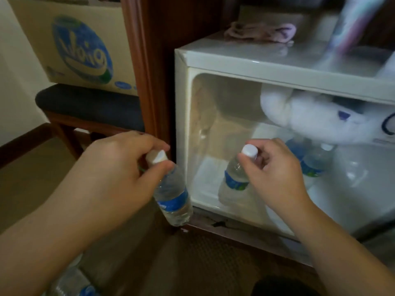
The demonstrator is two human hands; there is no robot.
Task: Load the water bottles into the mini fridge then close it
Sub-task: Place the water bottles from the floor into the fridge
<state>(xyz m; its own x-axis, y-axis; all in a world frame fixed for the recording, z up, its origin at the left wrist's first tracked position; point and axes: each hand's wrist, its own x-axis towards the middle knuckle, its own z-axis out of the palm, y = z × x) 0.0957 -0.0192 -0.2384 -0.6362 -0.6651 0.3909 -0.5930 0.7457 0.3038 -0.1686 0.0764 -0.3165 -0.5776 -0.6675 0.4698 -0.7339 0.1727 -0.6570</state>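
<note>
The white mini fridge (235, 63) stands open in a wooden cabinet. My right hand (275, 174) pinches the white cap of a clear water bottle (234, 184) with a blue label, standing just inside on the fridge floor. My left hand (119, 174) holds another blue-labelled bottle (174, 199) by its cap, tilted, hanging outside the fridge's left front corner. Two more bottles (314, 163) stand deeper inside at the right, behind my right hand.
A frosty white lump (316, 116) hangs from the fridge's upper right. A pink cloth (260, 33) lies on top. A printed cardboard box (81, 45) sits on a dark padded stool (89, 107) at left. Another bottle (70, 283) lies on the floor at bottom left.
</note>
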